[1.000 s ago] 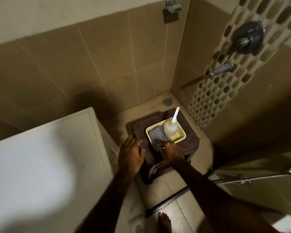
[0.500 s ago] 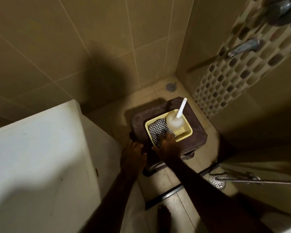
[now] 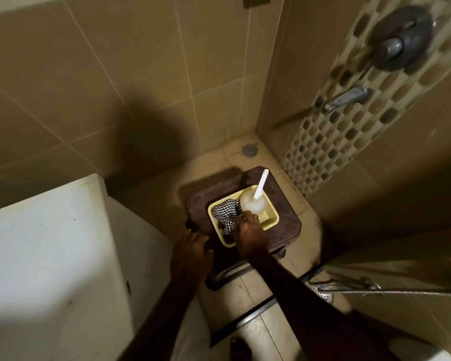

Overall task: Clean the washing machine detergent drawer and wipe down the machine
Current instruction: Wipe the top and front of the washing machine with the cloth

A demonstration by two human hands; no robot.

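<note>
1. Washing machine [image 3: 44, 256], white, fills the near left of the scene, its top facing the camera.
2. Right of it, a dark brown stool [image 3: 284, 225] stands on the tiled floor [image 3: 245, 290].
3. On the stool sits a yellow basket [image 3: 270, 222] holding a checked cloth [image 3: 225, 213] and a pale bottle [image 3: 250, 203] with a white spout.
4. Right hand [image 3: 248, 231] reaches into the basket, fingers pinching the checked cloth beside the bottle.
5. Left hand [image 3: 192, 252] rests on the stool's near left edge, fingers curled over it.
6. A shower tap [image 3: 346, 96] juts from the far right wall.
</note>
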